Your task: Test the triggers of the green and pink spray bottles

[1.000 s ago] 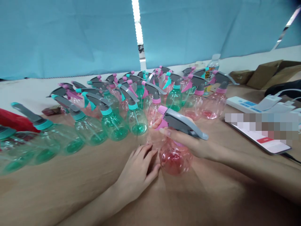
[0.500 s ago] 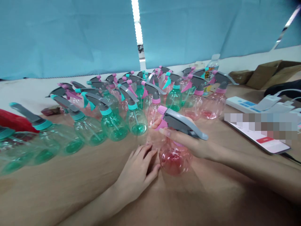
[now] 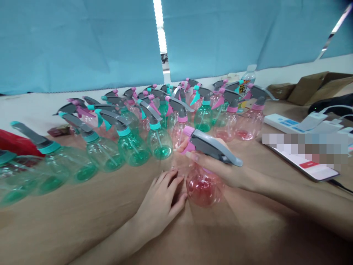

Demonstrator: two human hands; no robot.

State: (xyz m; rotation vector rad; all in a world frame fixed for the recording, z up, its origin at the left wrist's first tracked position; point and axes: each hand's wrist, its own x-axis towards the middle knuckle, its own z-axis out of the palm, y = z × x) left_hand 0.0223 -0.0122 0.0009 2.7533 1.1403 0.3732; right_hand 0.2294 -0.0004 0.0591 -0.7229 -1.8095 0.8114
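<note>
A clear pink spray bottle (image 3: 202,189) with a grey and pink trigger head stands upright on the table in front of me. My right hand (image 3: 217,162) is wrapped round its neck, just under the trigger head, with the fingers partly hidden behind it. My left hand (image 3: 164,200) lies palm down on the table just left of the bottle, its fingers loosely spread and holding nothing. Ahead stand a green spray bottle (image 3: 160,143) with a turquoise collar and a pink spray bottle (image 3: 180,130).
Several more spray bottles, such as a green one (image 3: 135,149), crowd the table (image 3: 110,224) ahead and to the left. On the right lie a phone (image 3: 309,162) and a power strip (image 3: 284,123) with chargers. Behind them sits a cardboard box (image 3: 311,88); a labelled bottle (image 3: 249,77) stands farther back.
Almost nothing differs. The view has shifted very slightly; both hands and the held spray bottle keep their places.
</note>
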